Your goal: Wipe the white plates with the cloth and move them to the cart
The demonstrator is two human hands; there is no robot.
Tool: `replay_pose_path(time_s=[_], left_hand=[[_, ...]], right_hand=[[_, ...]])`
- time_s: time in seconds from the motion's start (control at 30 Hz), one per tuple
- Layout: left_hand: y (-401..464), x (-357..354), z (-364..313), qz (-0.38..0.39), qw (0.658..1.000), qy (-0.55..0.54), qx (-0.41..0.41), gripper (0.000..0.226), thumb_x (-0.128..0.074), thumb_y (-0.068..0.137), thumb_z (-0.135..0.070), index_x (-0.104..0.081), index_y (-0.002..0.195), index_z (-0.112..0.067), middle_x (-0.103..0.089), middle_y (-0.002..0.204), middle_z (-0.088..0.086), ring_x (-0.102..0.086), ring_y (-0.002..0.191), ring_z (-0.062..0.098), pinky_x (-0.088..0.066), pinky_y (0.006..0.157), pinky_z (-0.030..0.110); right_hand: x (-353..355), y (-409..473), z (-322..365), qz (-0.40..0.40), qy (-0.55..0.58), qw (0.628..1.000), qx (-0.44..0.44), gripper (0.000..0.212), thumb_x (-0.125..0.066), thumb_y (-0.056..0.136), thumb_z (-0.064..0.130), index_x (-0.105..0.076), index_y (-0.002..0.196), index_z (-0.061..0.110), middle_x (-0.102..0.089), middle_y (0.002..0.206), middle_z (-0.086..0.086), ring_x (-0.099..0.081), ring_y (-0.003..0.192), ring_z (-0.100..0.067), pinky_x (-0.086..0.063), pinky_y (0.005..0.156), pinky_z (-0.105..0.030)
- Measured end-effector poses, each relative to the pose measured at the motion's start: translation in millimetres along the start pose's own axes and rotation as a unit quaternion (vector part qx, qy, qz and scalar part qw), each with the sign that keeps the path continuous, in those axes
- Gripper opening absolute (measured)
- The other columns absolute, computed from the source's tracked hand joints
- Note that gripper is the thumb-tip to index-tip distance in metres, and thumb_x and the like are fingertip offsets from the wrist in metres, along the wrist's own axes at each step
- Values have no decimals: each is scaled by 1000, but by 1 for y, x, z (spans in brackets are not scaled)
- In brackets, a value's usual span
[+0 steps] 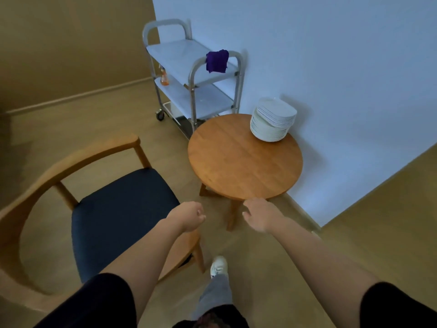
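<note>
While the stack of white ceramic plates (273, 119) sits untouched at the far edge of the round wooden side table (243, 159), close to the pale wall, the job looks not yet begun: no plate appears on any shelf of the grey metal three-tier cart (192, 67), which stands just beyond the table in the corner. The dark purple cloth (217, 61) hangs draped over the cart's nearer handle rail, well apart from both hands, so it has yet to be picked up. An orange spray bottle (164, 78) stands on the cart's middle shelf at its far end.

A person in dark short sleeves reaches both bare arms forward and down. The left hand (188, 217) hovers above the front corner of the wooden armchair with a dark blue seat cushion (123, 214); its fingers are curled into a loose fist and nothing shows inside it. The right hand (260, 215) hangs just in front of the table's near rim, fingers loosely bent and spread, holding nothing; whether it brushes the rim cannot be told. A white shoe (218, 266) shows on the wood-look floor below, between chair and table.

Everything remains to be done, by the look of it: fetching the cloth, wiping each plate, and carrying the whole stack across to the cart.
</note>
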State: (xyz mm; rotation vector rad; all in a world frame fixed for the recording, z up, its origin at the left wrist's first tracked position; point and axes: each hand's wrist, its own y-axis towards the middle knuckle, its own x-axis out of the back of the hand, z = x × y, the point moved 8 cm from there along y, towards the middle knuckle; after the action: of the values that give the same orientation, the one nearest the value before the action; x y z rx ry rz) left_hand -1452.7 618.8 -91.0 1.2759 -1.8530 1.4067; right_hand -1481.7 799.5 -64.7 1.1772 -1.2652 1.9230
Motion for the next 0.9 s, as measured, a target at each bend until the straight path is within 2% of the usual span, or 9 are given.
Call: replay_pose_path(time_s=[0.17,0.33,0.5,0.9], left_hand=[[66,36,6,-3,1000,3,12,29,-43,96,-31,-61,110,-13,-63,110,4,-58,98,20,-50,85,35],[120,72,12,-8,1000,-9,12,28,-41,96,-30,-58,115,-18,-61,112,1,-53,91,16,-44,74,29],[159,97,26,-12,999,-16,42,29,-41,95,-33,-60,108,-15,-63,106,2,-56,88,18,-46,72,30],[215,122,33,-11,993,-42,113,38,-42,95,-33,-57,126,-15,-62,120,3,-59,101,18,-51,87,36]], right_hand=[[31,70,-10,30,1,999,11,43,-32,101,31,-41,138,8,-43,139,-13,-42,127,-30,-38,103,-40],[57,138,-10,61,-11,998,31,44,-34,101,31,-42,136,6,-44,139,-14,-40,128,-29,-34,106,-38],[73,183,-2,72,9,996,55,43,-37,101,30,-43,135,5,-45,138,-14,-41,127,-29,-36,105,-38],[107,266,-21,92,26,990,101,43,-38,100,27,-39,137,5,-42,140,-13,-42,126,-29,-38,103,-40]])
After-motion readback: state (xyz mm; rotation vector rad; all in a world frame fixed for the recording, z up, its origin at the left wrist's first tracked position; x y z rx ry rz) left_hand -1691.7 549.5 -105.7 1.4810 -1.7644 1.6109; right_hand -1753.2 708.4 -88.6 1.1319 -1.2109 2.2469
